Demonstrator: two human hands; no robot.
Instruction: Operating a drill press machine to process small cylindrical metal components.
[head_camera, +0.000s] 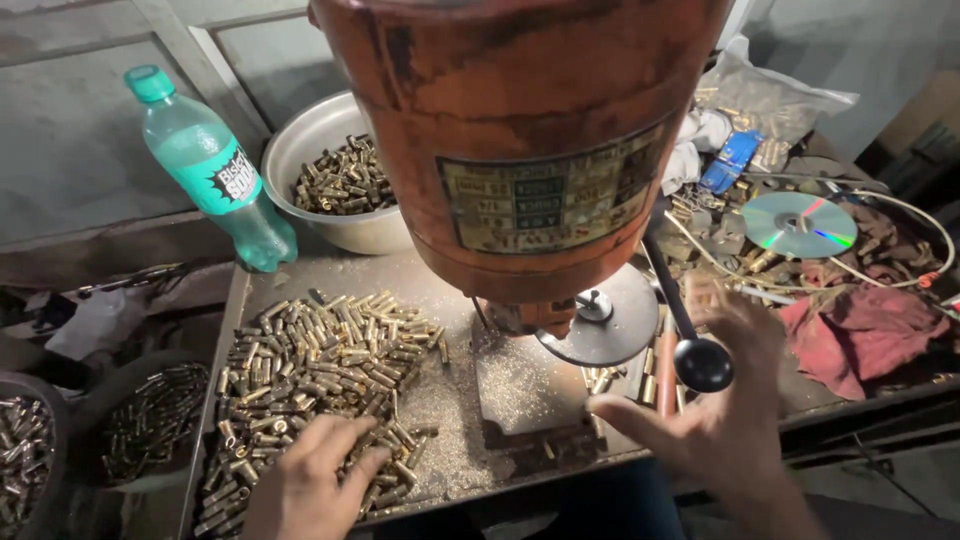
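Observation:
My left hand (315, 478) rests on a heap of small brass cylinders (310, 365) spread over the left of a metal bench tray; its fingers touch the pieces, and I cannot tell whether any is pinched. My right hand (715, 400) is spread open just behind the black ball knob (702, 364) of a feed lever, close to it but not gripping. The rusty orange head of a drill press (520, 130) fills the top centre, with its round work table (605, 325) below.
A steel bowl (300, 150) of brass pieces and a green plastic bottle (210, 165) stand at the back left. A disc (798, 222), wires, a red rag (865, 330) and a plastic bag clutter the right. More brass parts fill containers (25, 450) at the far left.

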